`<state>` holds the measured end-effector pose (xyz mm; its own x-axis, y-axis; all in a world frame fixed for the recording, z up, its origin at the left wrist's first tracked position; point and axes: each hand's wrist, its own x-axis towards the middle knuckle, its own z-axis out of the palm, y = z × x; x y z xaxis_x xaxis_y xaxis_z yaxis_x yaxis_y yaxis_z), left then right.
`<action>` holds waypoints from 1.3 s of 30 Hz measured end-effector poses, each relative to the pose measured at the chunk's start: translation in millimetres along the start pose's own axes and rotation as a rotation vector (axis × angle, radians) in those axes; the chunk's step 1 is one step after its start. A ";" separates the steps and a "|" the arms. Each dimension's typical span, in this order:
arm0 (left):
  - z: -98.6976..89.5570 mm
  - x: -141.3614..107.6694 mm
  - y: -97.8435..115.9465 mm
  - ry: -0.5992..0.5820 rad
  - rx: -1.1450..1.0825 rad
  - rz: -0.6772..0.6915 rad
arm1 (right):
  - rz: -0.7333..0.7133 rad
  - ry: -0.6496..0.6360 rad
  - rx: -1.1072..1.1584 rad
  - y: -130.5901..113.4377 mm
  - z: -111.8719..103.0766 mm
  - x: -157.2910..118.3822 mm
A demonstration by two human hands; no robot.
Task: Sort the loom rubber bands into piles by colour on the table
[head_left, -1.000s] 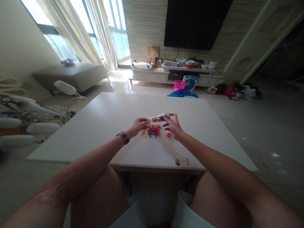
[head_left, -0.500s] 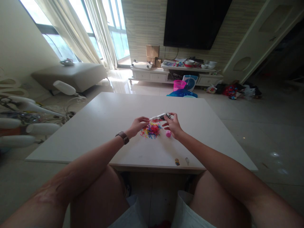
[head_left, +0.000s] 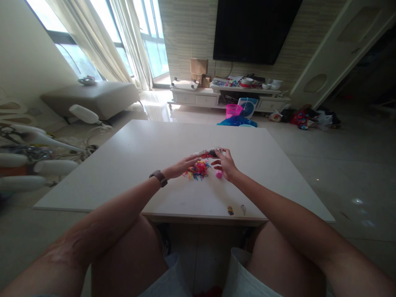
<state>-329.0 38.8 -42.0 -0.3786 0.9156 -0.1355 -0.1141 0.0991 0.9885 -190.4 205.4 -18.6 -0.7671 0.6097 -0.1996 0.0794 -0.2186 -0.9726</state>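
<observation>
Straightened since the earlier frame, the left hand (head_left: 183,166) stretched open across the colourful pile (head_left: 202,168) (contact was unclear), while the right hand (head_left: 227,166) pinched a packet (head_left: 205,155).

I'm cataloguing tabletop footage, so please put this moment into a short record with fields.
Right hand: holds one end of a see-through packet with dark and red contents
Left hand: fingers stretched toward the packet's other end; contact unclear
Loose pile: small multicoloured pieces on the white table
Beside right hand: pink round object
Table's near edge: small yellow-and-blue figure; pale item, too small to identify
Left wrist: dark-banded watch
</observation>
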 end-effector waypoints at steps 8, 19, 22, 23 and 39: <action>0.8 3.3 -4.8 -0.030 -0.009 0.010 | 0.022 -0.058 0.000 1.1 3.0 -2.3; -13.3 8.2 -10.4 0.227 -0.039 -0.021 | -0.074 0.046 -0.021 1.2 -2.8 7.3; -22.9 9.5 -15.1 0.298 0.051 -0.046 | -0.150 0.062 -0.102 0.3 -7.2 8.2; -24.7 10.1 -16.4 0.310 0.070 -0.049 | -0.194 0.061 -0.140 -0.4 -8.1 7.4; -11.8 11.8 -16.2 0.298 0.173 -0.010 | -0.604 0.056 -0.627 -15.8 -9.1 -4.6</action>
<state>-342.4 43.4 -60.4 -0.6327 0.7629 -0.1333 0.0290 0.1953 0.9803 -182.3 212.9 -3.4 -0.7600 0.5261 0.3816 0.0180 0.6040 -0.7968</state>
